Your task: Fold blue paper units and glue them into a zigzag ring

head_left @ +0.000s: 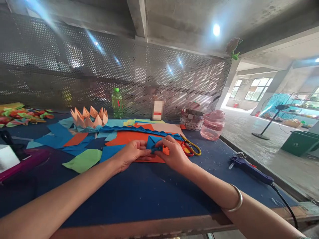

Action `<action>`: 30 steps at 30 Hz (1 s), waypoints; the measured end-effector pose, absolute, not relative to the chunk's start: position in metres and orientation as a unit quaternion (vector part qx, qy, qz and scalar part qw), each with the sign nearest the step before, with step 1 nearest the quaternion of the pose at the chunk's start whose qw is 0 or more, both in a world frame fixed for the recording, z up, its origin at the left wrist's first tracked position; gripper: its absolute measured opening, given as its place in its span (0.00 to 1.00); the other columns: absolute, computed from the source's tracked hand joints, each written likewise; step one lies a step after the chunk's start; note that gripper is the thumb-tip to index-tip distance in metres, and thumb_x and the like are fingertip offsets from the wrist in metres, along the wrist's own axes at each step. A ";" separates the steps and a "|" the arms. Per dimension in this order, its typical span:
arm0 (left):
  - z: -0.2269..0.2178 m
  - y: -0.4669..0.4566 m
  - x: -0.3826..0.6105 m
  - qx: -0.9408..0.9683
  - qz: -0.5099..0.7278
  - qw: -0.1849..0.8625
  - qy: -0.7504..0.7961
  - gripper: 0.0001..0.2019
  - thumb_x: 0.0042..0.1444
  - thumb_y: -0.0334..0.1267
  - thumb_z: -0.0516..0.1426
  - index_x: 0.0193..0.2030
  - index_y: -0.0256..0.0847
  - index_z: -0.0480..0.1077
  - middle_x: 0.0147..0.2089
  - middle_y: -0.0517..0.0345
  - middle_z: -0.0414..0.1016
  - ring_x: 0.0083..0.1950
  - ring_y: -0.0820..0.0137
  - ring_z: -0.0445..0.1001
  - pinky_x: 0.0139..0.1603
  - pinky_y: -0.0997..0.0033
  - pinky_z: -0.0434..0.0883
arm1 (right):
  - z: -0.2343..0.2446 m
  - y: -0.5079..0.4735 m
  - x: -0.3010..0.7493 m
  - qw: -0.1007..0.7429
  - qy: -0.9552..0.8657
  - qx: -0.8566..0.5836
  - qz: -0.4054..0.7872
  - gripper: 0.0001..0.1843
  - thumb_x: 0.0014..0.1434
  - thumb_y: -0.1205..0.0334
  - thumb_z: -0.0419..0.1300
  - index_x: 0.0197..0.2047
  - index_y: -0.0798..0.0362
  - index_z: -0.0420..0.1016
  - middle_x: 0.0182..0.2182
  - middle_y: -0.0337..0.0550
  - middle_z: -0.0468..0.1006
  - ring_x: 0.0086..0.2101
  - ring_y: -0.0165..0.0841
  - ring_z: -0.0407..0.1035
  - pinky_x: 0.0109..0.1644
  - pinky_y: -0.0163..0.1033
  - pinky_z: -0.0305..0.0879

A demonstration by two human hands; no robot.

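Two bare hands meet above a dark blue desk (pixel 149 202), with a small piece of folded paper (pixel 152 141) between them. The paper is bright blue and angular, its upper face crossed by slanting fold lines; its lower part looks darker and is partly hidden by fingers. The left hand (pixel 133 152) has its grip pinching the left edge; the right hand's (pixel 175 153) grip pinches the right side. Orange sheets (pixel 122 137) lie beneath, and behind runs a long blue strip (pixel 132 128) of pointed folds.
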State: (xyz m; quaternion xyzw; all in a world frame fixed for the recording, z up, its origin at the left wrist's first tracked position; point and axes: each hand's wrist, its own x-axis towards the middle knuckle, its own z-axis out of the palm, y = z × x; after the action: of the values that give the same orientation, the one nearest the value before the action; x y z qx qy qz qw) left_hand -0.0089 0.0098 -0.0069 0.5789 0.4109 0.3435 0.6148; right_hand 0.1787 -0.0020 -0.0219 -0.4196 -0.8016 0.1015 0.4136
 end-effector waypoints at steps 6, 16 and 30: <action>-0.010 0.011 -0.010 0.580 0.331 0.638 0.383 0.19 0.40 0.39 0.69 0.41 0.39 0.77 0.43 0.52 0.81 0.44 0.62 0.79 0.49 0.65 0.74 | -0.024 0.000 0.179 0.428 -0.802 -0.401 0.110 0.05 0.52 0.70 0.59 0.30 0.51 0.72 0.28 0.37 0.73 0.31 0.30 0.65 0.37 0.35 0.61; -0.007 0.010 -0.011 0.581 0.315 0.631 0.406 0.14 0.43 0.40 0.66 0.38 0.37 0.78 0.39 0.50 0.82 0.44 0.63 0.78 0.48 0.67 0.73 | -0.019 -0.003 0.176 0.457 -0.772 -0.416 0.149 0.04 0.54 0.67 0.57 0.33 0.52 0.72 0.28 0.37 0.76 0.29 0.29 0.68 0.35 0.34 0.62; -0.002 0.009 -0.009 0.520 0.331 0.669 0.416 0.09 0.43 0.36 0.65 0.33 0.35 0.78 0.35 0.49 0.82 0.39 0.65 0.79 0.43 0.70 0.73 | -0.018 -0.004 0.178 0.466 -0.792 -0.367 0.143 0.10 0.56 0.69 0.57 0.37 0.50 0.78 0.30 0.40 0.75 0.33 0.30 0.69 0.38 0.35 0.64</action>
State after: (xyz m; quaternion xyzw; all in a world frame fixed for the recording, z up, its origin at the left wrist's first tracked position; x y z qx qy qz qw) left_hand -0.0090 0.0092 -0.0019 0.5196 0.4163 0.3312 0.6687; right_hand 0.1775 -0.0041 -0.0185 -0.3675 -0.7921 0.1433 0.4659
